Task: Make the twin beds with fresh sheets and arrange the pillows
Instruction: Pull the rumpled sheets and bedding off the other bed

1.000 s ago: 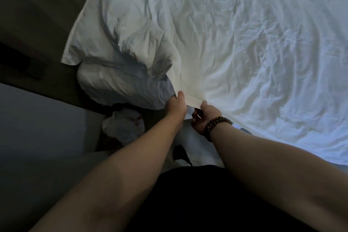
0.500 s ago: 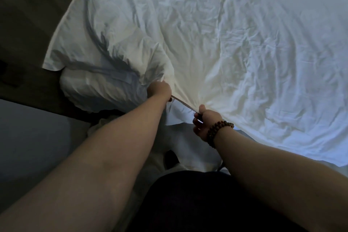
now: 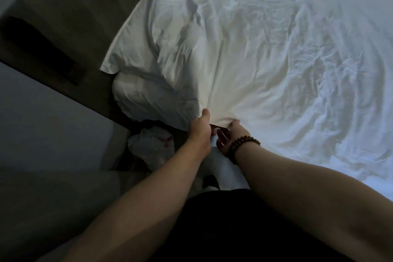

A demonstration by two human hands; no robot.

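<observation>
**Sheet** (image 3: pixel 276 59): white, heavily creased, spread over the bed from 12 to 4 o'clock. Near edge gathered into radiating folds at centre. Far corner hanging loose past the bed at 9 o'clock.

**Left hand** (image 3: pixel 200 127): at centre, thumb on top, fingers curled under, pinching the sheet's near edge.

**Right hand** (image 3: pixel 230 134): just beside the left toward 3 o'clock, gripping the same edge. Beaded bracelet (image 3: pixel 244 144) on the wrist.

**White bundle** (image 3: pixel 144 95): at 9 o'clock, half under the loose corner. Pillow or bedding, cannot tell which.

**Crumpled white bag** (image 3: pixel 151 144): on the floor at 8 o'clock.

**Progress, as judged:** early to middle.
- Done: sheet laid across this bed.
- Left: smoothing, squaring, tucking the edge and corners, and placing pillows.
- Second bed: not in view, state unknown.
</observation>
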